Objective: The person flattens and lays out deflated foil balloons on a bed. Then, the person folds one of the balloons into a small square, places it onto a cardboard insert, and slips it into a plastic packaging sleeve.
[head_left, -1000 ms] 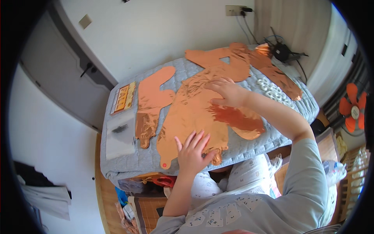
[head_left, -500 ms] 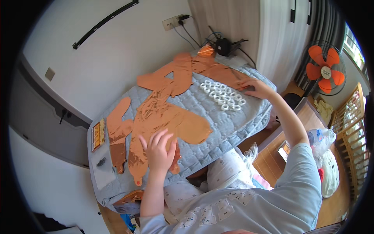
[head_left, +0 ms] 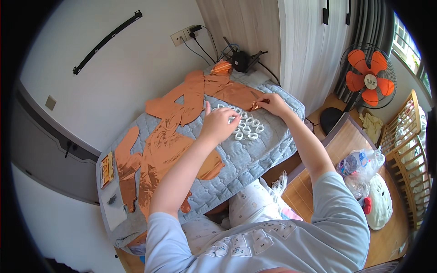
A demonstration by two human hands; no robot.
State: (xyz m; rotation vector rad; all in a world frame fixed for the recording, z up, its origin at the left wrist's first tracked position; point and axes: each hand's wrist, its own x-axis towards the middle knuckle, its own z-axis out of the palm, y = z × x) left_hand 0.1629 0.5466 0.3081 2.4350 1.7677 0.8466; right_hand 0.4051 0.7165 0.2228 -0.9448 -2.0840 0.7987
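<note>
My left hand [head_left: 218,123] is open, fingers spread, and it rests over the little white rings [head_left: 248,128] on the table [head_left: 255,159]. The rings lie in a bunch just past my fingertips, at about 3 o'clock from that hand. My right hand [head_left: 273,103] is at 2 o'clock from the rings. Its grip is pinched shut on a small shiny orange bit [head_left: 255,107]. Big shiny orange sheets [head_left: 164,145] lie flat on the gray padded cover [head_left: 236,164], from 9 o'clock to 12 o'clock of my left hand. A black box with wires [head_left: 240,59] sits at the far edge. An orange fan [head_left: 368,82] stands on the floor, well apart, on my right.
</note>
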